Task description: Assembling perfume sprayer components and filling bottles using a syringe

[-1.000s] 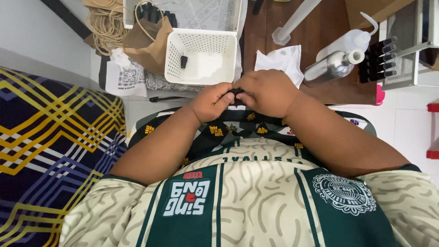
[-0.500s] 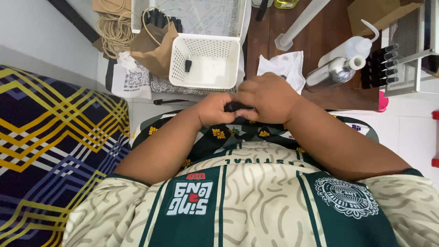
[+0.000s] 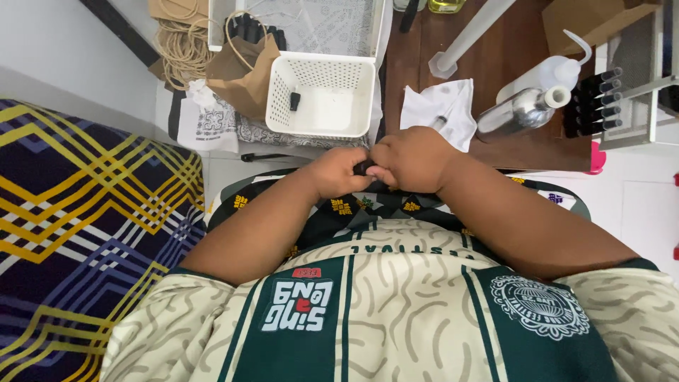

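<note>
My left hand and my right hand meet in front of my chest, fingers curled together around a small dark object. Only a sliver of that object shows between the fingers, so its kind is unclear. Both forearms rest against my patterned beige and green shirt. Just beyond the hands stands a white perforated plastic basket with one small black piece lying inside it.
A crumpled white tissue with a thin syringe lies on the brown wooden surface. A clear bottle, a white squeeze bottle and a rack of black-capped items sit right. A brown paper bag, coiled rope and striped blanket are left.
Both hands stay clasped on the small dark object and have shifted slightly down and closer to my chest. The view has tilted a little; nothing else moved.
</note>
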